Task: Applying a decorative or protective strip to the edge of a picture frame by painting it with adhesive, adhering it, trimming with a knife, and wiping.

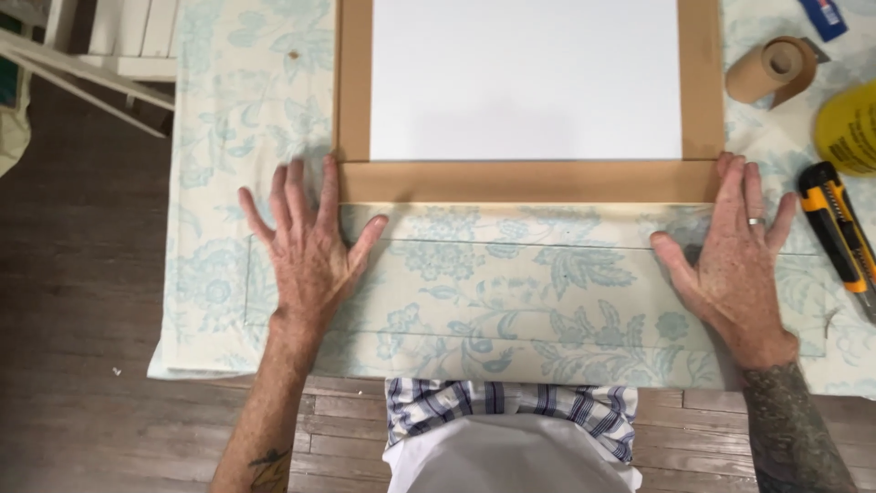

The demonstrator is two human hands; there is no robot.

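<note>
1. Fabric (511, 274) with a pale blue-green floral print lies spread flat over the counter (228, 91), its near edge hanging toward the person.
2. On the fabric sits a flat brown frame (529, 181) with a white panel (525, 78) in its middle; the frame's near rail runs across the view between the two hands.
3. The left hand (310, 246) lies open, palm down, fingers spread, flat on the fabric just beside the frame's near left corner; its fingertips reach up to about that corner, though whether they touch the rail is hard to tell.
4. The right hand (735, 256) is likewise open and flat, palm down on the fabric at the frame's near right corner, with a ring on one finger; the fingertips lie at the rail's end. Neither hand grips anything.
5. Faint straight crease lines cross the fabric between and beneath the hands, parallel to the frame's near rail.
6. To the right of the right hand, near the counter's edge, rests a yellow and black utility knife (835, 228), lying at an angle and apart from the hand.
7. Farther back on the right lies a roll of brown tape (771, 68), and beside it part of a yellow round object (849, 128) cut off by the picture's edge; a small blue item (824, 16) shows at the top right.
8. Below the counter, the person's striped cloth and white garment (511, 447) show against a dark wooden floor (82, 301), and white furniture (109, 46) stands at the upper left.
</note>
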